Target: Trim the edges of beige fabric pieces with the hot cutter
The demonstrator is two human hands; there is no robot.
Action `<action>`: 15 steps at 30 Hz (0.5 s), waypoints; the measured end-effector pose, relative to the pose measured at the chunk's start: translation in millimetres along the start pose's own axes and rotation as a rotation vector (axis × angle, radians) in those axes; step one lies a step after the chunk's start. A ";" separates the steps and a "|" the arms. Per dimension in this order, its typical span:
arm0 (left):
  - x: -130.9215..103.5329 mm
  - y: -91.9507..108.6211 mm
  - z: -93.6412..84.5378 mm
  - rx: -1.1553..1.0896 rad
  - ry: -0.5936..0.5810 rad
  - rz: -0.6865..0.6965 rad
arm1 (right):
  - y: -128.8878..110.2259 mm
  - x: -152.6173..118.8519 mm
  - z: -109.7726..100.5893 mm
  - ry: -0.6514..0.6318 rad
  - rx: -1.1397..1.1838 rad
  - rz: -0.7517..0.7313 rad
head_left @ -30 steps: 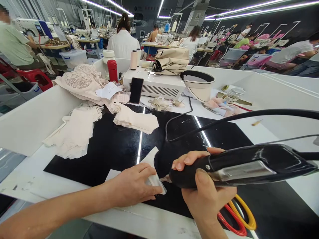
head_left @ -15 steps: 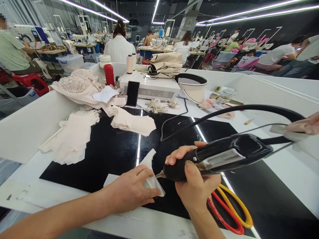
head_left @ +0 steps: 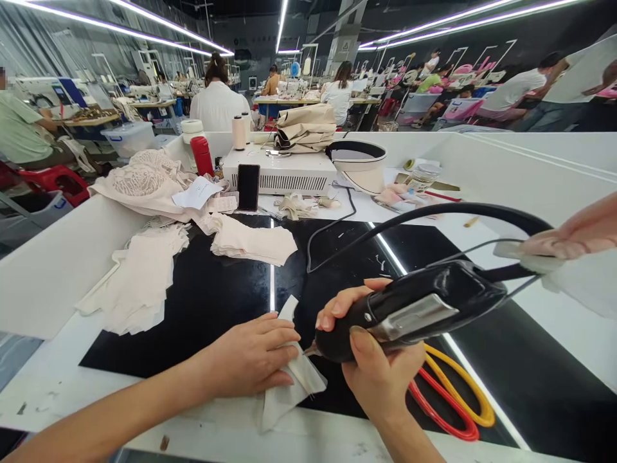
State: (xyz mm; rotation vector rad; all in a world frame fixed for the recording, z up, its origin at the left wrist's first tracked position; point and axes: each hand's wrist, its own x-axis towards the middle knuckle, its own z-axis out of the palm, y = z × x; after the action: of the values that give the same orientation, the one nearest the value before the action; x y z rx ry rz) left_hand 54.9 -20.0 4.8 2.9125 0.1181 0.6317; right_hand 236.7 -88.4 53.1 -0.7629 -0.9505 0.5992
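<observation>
Black cutting mat (head_left: 216,289) on a white bench, a fabric stack (head_left: 250,241) well beyond the grip. Right hand (head_left: 380,373) clenches the corded cutting tool (head_left: 414,308), tip touching the cloth piece (head_left: 294,379) pinned flat under the left hand (head_left: 250,357); trimming looks midway.

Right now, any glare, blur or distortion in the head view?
Head view: ceiling strip lights streak as glare across the glossy black work mat; wide-angle stretch enlarges the black handheld corded tool and a blurred co-worker's hand at the right edge; centre sharp.
</observation>
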 end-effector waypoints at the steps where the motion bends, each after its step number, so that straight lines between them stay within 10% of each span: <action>1: 0.1 -5.3 -1.7 -0.006 -0.017 0.012 | 0.0 -0.2 0.4 0.004 -0.004 0.000; 15: -7.0 -26.2 -13.0 -0.045 -0.167 -0.041 | -1.5 -1.0 4.7 0.003 -0.030 -0.039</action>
State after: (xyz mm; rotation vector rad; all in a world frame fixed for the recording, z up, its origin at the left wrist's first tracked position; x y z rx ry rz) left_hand 42.0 6.8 9.2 2.8959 0.1413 0.3777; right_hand 232.2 -88.6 55.5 -0.7695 -0.9719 0.5506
